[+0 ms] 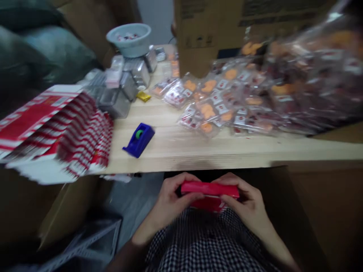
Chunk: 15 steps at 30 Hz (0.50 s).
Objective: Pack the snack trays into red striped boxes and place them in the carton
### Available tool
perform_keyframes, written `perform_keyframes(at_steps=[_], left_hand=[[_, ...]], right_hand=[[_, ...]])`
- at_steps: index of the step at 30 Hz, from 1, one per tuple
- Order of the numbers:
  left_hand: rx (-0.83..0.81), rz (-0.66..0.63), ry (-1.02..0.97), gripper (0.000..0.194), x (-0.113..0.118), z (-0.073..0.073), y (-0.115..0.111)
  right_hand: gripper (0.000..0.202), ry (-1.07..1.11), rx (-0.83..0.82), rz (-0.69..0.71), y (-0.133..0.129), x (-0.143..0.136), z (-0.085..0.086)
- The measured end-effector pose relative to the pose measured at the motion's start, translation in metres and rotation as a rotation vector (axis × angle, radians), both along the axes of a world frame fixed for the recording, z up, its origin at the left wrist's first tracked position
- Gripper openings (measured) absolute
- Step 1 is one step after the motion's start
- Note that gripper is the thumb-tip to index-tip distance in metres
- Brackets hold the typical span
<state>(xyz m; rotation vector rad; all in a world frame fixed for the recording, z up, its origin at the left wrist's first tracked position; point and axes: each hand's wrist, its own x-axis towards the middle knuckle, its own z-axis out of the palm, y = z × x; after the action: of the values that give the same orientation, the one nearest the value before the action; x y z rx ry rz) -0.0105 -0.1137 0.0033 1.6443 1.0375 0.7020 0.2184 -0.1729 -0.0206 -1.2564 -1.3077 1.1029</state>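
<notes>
A small red box with a pale line along its edge is held level in front of my checked clothing, just off the table's front edge. My left hand grips its left end, thumb on the near side and fingers over the top. At the other end my right hand holds it the same way. What the box contains is hidden. Nearest on the table lies a blue tape dispenser with a green core. Further left, a stack of red-and-white striped cartons leans over the table's edge.
Many clear packets with orange pieces cover the table's back and right. Clear plastic cases stand at the left, a pale bowl on top, near a yellow packet. A large cardboard box stands behind the wooden table.
</notes>
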Motion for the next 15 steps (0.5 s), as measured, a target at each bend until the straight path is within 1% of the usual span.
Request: perform_keyframes(at_steps=[1, 2, 3, 4, 5, 6, 7, 8, 9, 11, 12, 14, 15], left_hand=[[0.107, -0.02, 0.011, 0.02, 0.002, 0.011, -0.002], [0.251, -0.042, -0.001, 0.023, 0.005, 0.02, -0.004], [0.422, -0.064, -0.028, 0.03, 0.008, 0.025, -0.004], [0.608, -0.123, -0.058, 0.036, 0.014, 0.027, -0.004], [0.801, -0.189, -0.091, 0.039, 0.024, 0.024, -0.003], [0.98, -0.269, -0.128, 0.039, 0.037, 0.019, -0.003], [1.13, -0.346, -0.173, 0.035, 0.054, 0.011, -0.003], [1.226, -0.414, -0.222, 0.029, 0.074, 0.002, -0.005], [1.295, -0.492, -0.3, 0.023, 0.096, -0.008, -0.007], [1.282, -0.589, -0.416, 0.019, 0.139, -0.023, -0.016], [1.27, -0.647, -0.428, 0.02, 0.159, -0.027, -0.02], [1.248, -0.714, -0.393, 0.028, 0.188, -0.03, -0.027], [1.231, -0.724, -0.362, 0.034, 0.198, -0.029, -0.028]], right_hand=[[0.038, 0.055, -0.007, -0.078, -0.009, 0.007, 0.004], [0.052, 0.095, -0.011, -0.16, -0.019, 0.016, 0.007], [0.061, 0.121, -0.02, -0.236, -0.031, 0.025, 0.011], [0.067, 0.148, -0.043, -0.293, -0.043, 0.033, 0.015], [0.071, 0.187, -0.076, -0.334, -0.055, 0.04, 0.019], [0.075, 0.244, -0.117, -0.356, -0.067, 0.046, 0.024], [0.082, 0.318, -0.152, -0.37, -0.077, 0.051, 0.029], [0.086, 0.393, -0.179, -0.398, -0.086, 0.055, 0.033], [0.083, 0.455, -0.202, -0.453, -0.092, 0.059, 0.037], [0.059, 0.517, -0.25, -0.626, -0.1, 0.071, 0.042], [0.049, 0.523, -0.278, -0.713, -0.103, 0.081, 0.044], [0.044, 0.503, -0.309, -0.864, -0.111, 0.112, 0.046], [0.042, 0.479, -0.302, -0.925, -0.118, 0.134, 0.045]])
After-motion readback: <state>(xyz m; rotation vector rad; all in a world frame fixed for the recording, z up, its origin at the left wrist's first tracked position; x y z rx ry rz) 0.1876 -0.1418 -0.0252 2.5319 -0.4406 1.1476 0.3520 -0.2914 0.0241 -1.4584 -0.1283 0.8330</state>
